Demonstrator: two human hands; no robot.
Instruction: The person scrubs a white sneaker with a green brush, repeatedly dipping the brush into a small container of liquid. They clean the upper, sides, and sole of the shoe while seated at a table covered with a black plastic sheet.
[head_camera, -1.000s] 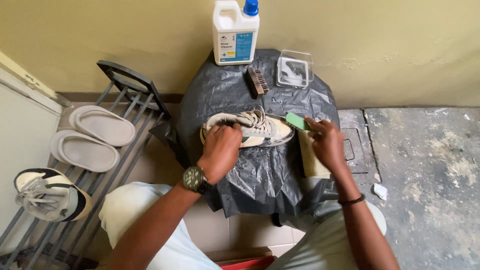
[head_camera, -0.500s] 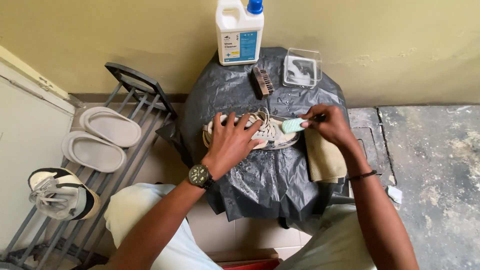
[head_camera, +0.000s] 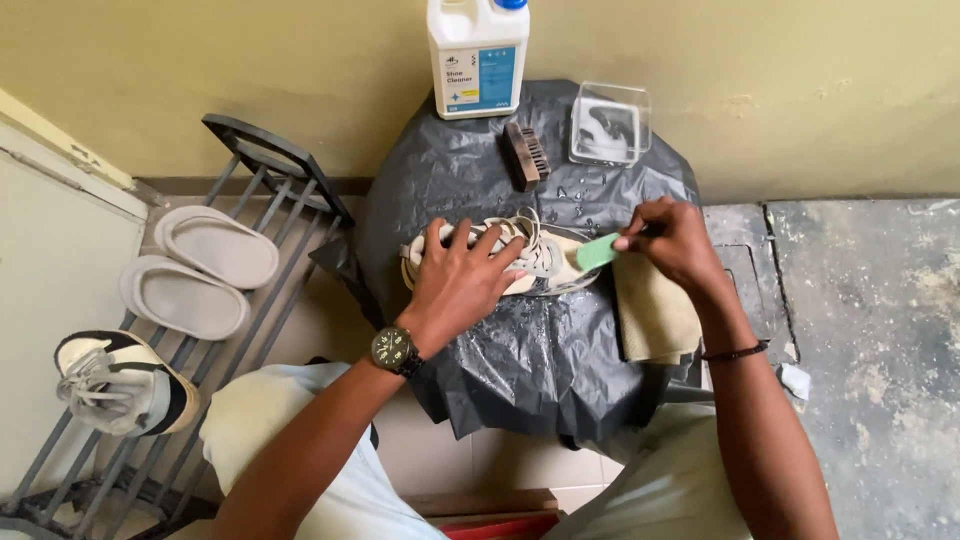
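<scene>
Left hand (head_camera: 455, 285) presses flat, fingers spread, on the pale sneaker (head_camera: 545, 258); right hand (head_camera: 675, 240) pinches a green brush (head_camera: 597, 252) — hard scrubbing could slide the shoe across the wet plastic-covered tabletop (head_camera: 530, 360).

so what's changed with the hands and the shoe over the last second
The right hand brought the green brush from above the sneaker's toe end down against it. The left hand, which gripped the sneaker's heel end, now lies flat across its middle, fingers spread. The sneaker, wooden brush, bottle and clear box stayed put.
</scene>
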